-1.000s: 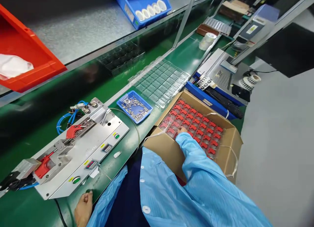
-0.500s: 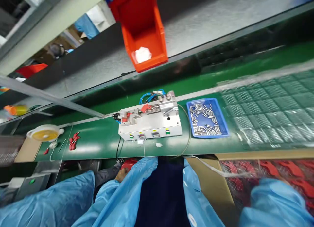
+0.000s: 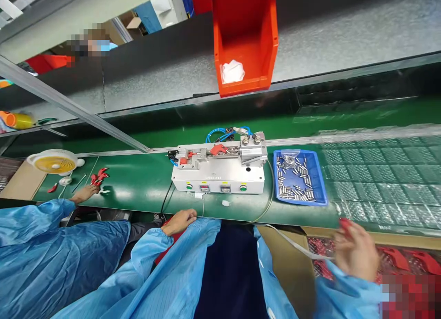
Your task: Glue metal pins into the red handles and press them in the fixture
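My right hand [image 3: 360, 252], smeared by motion, is raised over the box at the bench's right front edge. A small red plastic part [image 3: 346, 228] sticks out from its closed fingers. My left hand [image 3: 179, 221] rests by the front edge of the bench, fingers curled together, with nothing showing in them. Between the hands, farther back, stands a white bench machine [image 3: 218, 177] with green buttons and small displays. One red plastic piece [image 3: 218, 149] lies in its metal fixture. A blue tray [image 3: 325, 195] right of the machine holds many short metal pins [image 3: 303, 181].
Clear plastic blister trays [image 3: 389, 172] cover the right bench. Below, a cardboard box [image 3: 306, 238] holds more red parts [image 3: 394, 258]. An orange bin [image 3: 246, 86] sits on the shelf. At left, a co-worker's hand [image 3: 86, 193] touches red parts [image 3: 99, 176] near a fan [image 3: 57, 162].
My right hand has risen from the box toward the bench, with a red part in it. My left hand has come up to the bench edge. A co-worker's hand has reached the red parts.
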A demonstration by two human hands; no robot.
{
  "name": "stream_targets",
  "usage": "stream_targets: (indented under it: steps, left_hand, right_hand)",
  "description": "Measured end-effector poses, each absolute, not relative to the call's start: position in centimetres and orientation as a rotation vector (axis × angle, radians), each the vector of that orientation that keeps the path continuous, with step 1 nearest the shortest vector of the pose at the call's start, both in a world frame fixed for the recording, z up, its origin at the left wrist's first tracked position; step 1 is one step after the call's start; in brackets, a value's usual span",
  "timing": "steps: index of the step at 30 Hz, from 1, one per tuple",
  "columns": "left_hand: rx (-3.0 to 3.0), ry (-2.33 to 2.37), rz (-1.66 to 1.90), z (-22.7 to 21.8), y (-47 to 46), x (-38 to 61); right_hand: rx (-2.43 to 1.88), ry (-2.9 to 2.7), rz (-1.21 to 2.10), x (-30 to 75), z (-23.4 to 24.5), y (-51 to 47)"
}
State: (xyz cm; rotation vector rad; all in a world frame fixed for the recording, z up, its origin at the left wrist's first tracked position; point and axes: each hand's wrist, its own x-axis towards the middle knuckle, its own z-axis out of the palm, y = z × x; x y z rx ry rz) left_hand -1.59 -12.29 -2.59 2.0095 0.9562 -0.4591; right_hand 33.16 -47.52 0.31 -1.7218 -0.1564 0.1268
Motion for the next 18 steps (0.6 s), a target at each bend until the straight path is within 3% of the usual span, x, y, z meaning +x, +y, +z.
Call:
stream_targets:
  steps: [4,7,10,18]
  left_hand:
    - [2.107,0.592,-0.213,-1.3,-12.9,1.4]
    - [2.162,0.303,-0.139,-0.2,-13.4,2.3]
    - [2.232,0.191,-0.130,0.0,-12.9,1.3]
    - [2.247,0.419,-0.014,-1.6,-11.0,-2.4]
  right_hand:
    - [-1.368,-0.087,0.904,25.0,1.3,-38.7]
    - [-1.130,-0.172,1.296,19.1,1.5,-32.6]
    - [-1.036,-0.220,1.426,15.6,1.1,-29.0]
    - [-1.055,-0.208,1.532,13.2,-0.6,-25.7]
